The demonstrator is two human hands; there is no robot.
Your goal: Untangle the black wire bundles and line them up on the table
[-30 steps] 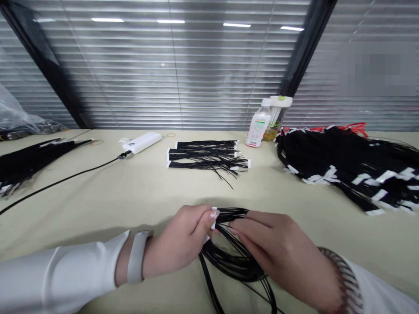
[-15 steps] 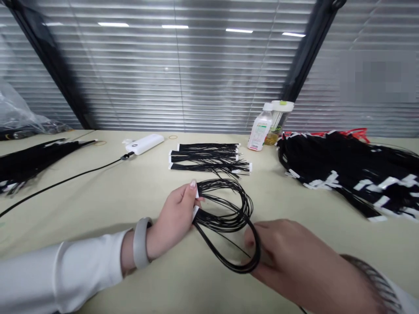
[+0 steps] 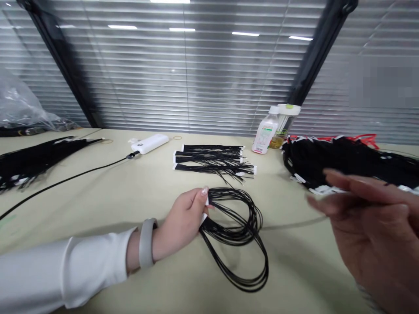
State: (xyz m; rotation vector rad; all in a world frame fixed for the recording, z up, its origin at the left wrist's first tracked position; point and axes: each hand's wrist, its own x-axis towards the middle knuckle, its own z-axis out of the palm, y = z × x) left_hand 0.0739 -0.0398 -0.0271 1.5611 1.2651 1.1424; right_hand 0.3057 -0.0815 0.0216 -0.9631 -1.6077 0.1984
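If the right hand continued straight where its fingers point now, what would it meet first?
From the right hand, the line runs leftward over the table, probably first to the front short black wire bundle. The hand's height is unclear, so it might pass above.

Here on the table (image 3: 137, 196), the bundles (image 3: 209, 157) lie at centre, behind the coil (image 3: 224, 233) in the left hand (image 3: 180, 218), the device (image 3: 152, 143) to their left, the bottle (image 3: 264, 133) to their right with the cup (image 3: 288, 124) just behind it. Far left it's the wires (image 3: 39, 159), the bag (image 3: 22, 107) behind them; far right, the pile (image 3: 343, 157), the right hand (image 3: 376, 222) before it, and the blinds (image 3: 209, 87) behind it all.
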